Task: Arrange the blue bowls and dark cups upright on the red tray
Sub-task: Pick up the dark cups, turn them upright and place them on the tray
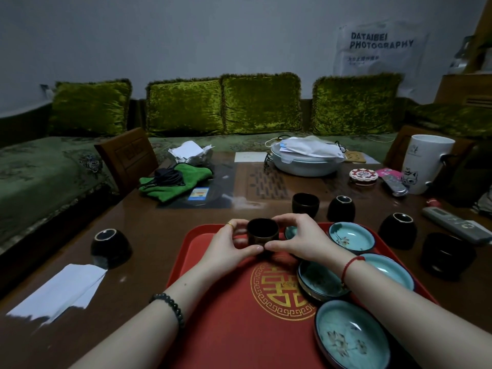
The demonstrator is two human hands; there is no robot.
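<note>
1. We see a red plastic tray with a round gold emblem filling the lower middle of the frame, on a glossy brown wooden table.
2. At the tray's upper edge, the left hand and right hand both curl thumbs and fingers round one small dark glazed cup. The cup is upright with its mouth open to us.
3. We cannot tell whether the cup's base touches the tray.
4. Four shallow turquoise bowls sit open side up down the tray's right side. A fifth bowl shows only partly, behind the right hand.
5. Above the tray, off it, stands an upright dark cup, with an upside-down dark cup just beside it.
6. Another inverted cup sits at centre right.
7. A lone inverted cup sits at centre left.
</note>
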